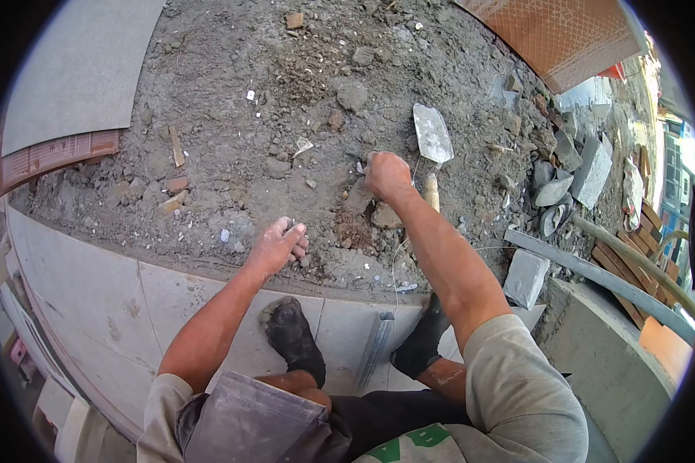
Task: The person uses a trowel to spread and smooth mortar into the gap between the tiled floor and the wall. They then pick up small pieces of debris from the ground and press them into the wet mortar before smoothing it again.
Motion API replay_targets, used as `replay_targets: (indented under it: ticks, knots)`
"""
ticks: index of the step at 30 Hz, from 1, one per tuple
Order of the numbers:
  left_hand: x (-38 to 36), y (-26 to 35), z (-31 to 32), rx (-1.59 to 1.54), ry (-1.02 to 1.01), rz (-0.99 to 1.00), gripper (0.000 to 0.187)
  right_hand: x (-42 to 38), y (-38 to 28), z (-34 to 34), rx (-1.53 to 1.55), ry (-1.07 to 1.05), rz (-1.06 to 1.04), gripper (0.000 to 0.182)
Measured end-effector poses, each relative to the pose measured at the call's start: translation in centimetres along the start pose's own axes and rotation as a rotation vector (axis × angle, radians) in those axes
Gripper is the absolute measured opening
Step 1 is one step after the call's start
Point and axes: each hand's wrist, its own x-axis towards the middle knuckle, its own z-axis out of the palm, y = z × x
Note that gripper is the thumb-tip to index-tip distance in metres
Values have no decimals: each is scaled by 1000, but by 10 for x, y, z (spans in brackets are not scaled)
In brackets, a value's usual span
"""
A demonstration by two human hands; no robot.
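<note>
My left hand (pixel 276 245) is over the near edge of the rough grey soil (pixel 232 147), its fingers curled around a small grey lump that shows between thumb and forefinger. Farther forward and to the right, my right hand (pixel 388 176) is closed low over the soil; what it may hold is hidden under the fingers. A trowel (pixel 434 135) with a pale smeared blade lies just right of that hand, its wooden handle partly behind my forearm. A thin string (pixel 394 270) runs down past my right wrist to the tiles.
Pale tiles (pixel 201 297) lie under my feet. A metal profile (pixel 375 351) rests between the feet. At the right are a white block (pixel 527 278), a long metal bar (pixel 594 272) and rubble (pixel 567 166). Large tiles stand at the upper left (pixel 77 69) and upper right (pixel 556 35).
</note>
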Motion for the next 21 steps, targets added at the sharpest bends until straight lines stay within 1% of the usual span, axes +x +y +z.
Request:
replay_targets:
  ticks: [1,2,3,5,7,9,10,12,18,21]
  knots:
    - [0,-1,-1,17,-3,22,31,6,5,0,45,-59,68,23]
    - [0,-2,-1,10,4,19,31,14,14,13,142,49,119,20]
    - [0,-2,-1,-8,20,17,31,15,20,13,139,45,112,20]
    - [0,-3,-1,-28,34,17,31,17,30,13,250,83,162,19]
    - [1,-3,-1,-29,42,33,33,7,25,0,252,53,157,20]
    - [1,0,-1,7,22,31,34,2,21,-3,206,25,62,23]
    - [0,1,-1,47,-2,26,34,0,18,-1,205,23,59,23]
    - [0,0,0,42,-10,31,34,-2,12,3,21,58,-83,23]
    - [1,0,0,9,-13,44,33,1,3,-1,-83,12,-106,20]
    - [-1,2,-2,-13,-9,29,32,-3,-5,-1,-168,36,-119,18]
